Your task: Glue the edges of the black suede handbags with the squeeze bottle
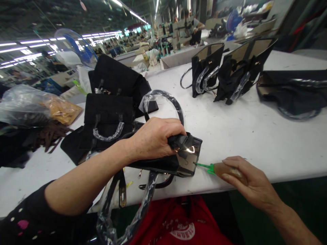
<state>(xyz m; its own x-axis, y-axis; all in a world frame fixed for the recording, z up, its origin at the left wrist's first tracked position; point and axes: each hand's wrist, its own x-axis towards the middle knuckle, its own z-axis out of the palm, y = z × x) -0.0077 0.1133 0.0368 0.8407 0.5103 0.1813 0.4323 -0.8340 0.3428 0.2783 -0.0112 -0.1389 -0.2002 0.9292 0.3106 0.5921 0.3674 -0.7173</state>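
My left hand (160, 137) is closed around the black upper part of a handbag (158, 165) that lies on its side at the table's front edge. The beige end of this bag faces right, with a gold metal fitting above it. Plastic-wrapped handles (150, 190) loop out from the bag, one hanging over the edge. In my right hand (245, 178) is a tool with a brown wooden handle (228, 171) and a thin green shaft. The tip of that shaft meets the beige end near its right rim; whether it goes in, I cannot tell.
Several black handbags (108, 109) are piled on the left of the white table (217, 126). Two open bags (206, 68) stand at the back right, and another bag (293, 92) lies at far right. Plastic-wrapped material (63, 109) and brown strips (52, 134) lie at far left.
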